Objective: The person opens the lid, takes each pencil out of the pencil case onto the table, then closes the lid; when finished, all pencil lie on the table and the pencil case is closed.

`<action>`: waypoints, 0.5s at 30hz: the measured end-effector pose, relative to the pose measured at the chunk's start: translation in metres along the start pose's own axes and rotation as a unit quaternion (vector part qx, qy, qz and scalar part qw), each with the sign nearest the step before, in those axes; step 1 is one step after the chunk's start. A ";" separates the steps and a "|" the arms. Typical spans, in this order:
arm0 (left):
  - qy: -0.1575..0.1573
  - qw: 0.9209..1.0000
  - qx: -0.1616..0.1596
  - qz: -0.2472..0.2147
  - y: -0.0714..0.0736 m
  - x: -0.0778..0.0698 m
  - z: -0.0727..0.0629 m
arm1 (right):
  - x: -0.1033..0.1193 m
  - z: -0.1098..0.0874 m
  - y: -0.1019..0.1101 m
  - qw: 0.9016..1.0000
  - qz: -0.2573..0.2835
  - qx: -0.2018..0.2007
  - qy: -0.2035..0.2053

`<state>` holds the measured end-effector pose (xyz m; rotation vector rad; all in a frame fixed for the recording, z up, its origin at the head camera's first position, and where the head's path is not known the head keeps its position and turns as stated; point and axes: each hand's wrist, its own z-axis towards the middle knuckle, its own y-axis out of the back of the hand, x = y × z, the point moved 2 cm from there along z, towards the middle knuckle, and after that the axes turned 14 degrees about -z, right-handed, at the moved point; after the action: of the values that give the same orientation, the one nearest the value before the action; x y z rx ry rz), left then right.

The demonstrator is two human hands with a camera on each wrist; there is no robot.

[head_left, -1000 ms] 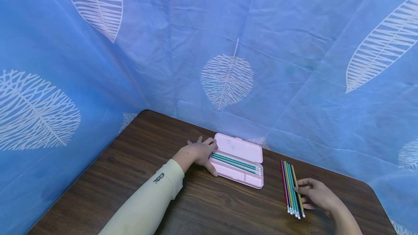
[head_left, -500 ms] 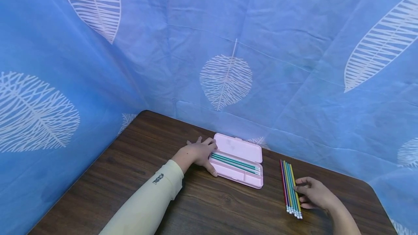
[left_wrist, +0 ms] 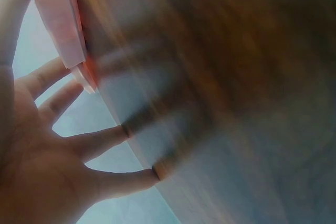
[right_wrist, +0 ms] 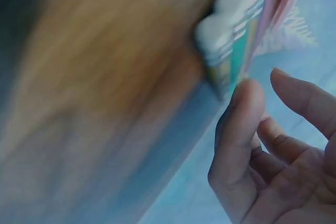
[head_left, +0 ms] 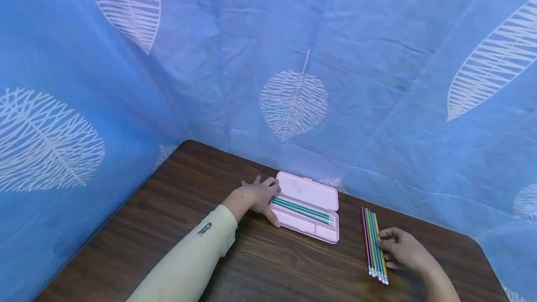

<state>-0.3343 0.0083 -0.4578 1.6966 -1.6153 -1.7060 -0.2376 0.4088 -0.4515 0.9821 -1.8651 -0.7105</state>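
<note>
A pink pencil case point(head_left: 307, 191) lies with its lid folded back, several green pencils point(head_left: 303, 210) in its long compartment. My left hand point(head_left: 257, 198) rests at the case's left end, fingers spread, thumb by the front edge; the left wrist view shows these fingers nearly straight beside the case point(left_wrist: 60, 22). To the right, several coloured pencils point(head_left: 371, 241) lie side by side, white erasers toward me. My right hand point(head_left: 403, 249) touches the outer yellow pencil on their right side. In the right wrist view, its thumb and forefinger stand apart near the pencils point(right_wrist: 239, 51).
The dark wood table point(head_left: 289, 269) carries the case and pencils. A blue curtain point(head_left: 369, 83) with white leaf prints hangs right behind its far edge and along the left side. The case's small front compartment point(head_left: 326, 233) holds nothing visible.
The yellow pencil, slanted slightly off the row a second ago, now lies alongside the others; the right hand has shifted slightly left with it. The left hand and case have stayed put.
</note>
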 end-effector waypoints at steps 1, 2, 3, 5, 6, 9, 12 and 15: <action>0.000 1.000 -0.001 0.001 0.000 0.000 0.000 | 0.005 -0.001 0.000 1.000 -0.005 -0.006 0.007; -0.001 1.000 -0.001 0.002 0.000 -0.001 0.000 | 0.009 -0.002 -0.001 1.000 -0.014 -0.013 0.015; -0.001 1.000 -0.002 0.003 0.000 -0.001 0.000 | 0.014 -0.003 -0.001 0.999 -0.025 -0.022 0.023; -0.002 1.000 -0.002 0.004 0.001 -0.001 0.000 | 0.025 -0.004 -0.003 0.997 -0.050 -0.041 0.036; -0.002 1.000 -0.002 0.005 0.001 -0.001 -0.001 | 0.031 -0.004 -0.004 0.996 -0.064 -0.051 0.042; -0.003 1.000 -0.003 0.005 0.001 -0.002 -0.001 | 0.051 -0.002 -0.010 0.987 -0.119 -0.080 0.065; -0.003 1.000 -0.003 0.005 0.002 -0.002 -0.002 | 0.072 0.001 -0.018 0.977 -0.164 -0.104 0.091; -0.002 1.000 -0.003 0.006 0.002 -0.002 -0.001 | 0.094 0.004 -0.027 0.970 -0.178 -0.119 0.115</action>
<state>-0.3334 0.0084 -0.4552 1.6778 -1.6188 -1.7084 -0.2597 0.3154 -0.4333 1.1977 -1.3802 -0.9626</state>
